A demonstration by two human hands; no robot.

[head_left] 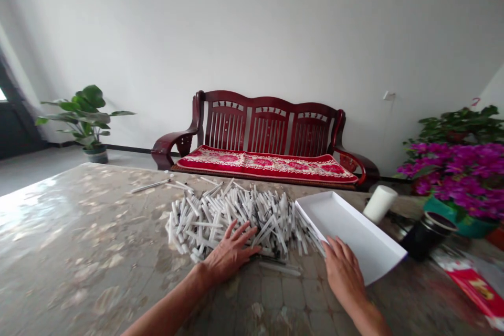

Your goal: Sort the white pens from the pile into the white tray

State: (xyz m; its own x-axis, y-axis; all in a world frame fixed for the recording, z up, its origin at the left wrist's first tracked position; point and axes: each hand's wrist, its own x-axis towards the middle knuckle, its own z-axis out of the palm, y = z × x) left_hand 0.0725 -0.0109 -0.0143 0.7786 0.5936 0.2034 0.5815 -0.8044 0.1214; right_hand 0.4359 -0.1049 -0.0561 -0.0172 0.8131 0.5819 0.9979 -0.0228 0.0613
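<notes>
Pens [236, 209]: piled at 9 o'clock of box [354, 228] | likely light, stiff, slick; best held mid-barrel | left hand [228, 254]: fingers spread, pile's 6 o'clock edge | right hand [345, 270]: box's 8 o'clock rim, grip unclear

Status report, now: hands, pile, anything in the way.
Left hand spread on pile of white tubes. Right hand at edge of white tray. Tray beside pile's right end. No obstruction seen.

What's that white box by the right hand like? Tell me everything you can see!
The white box is shallow and open-topped, with thin, low walls, and looks like card. It sits on the table, slanted in view, right of the heap of pale sticks. The right hand is at its left edge, seemingly touching it.
</notes>
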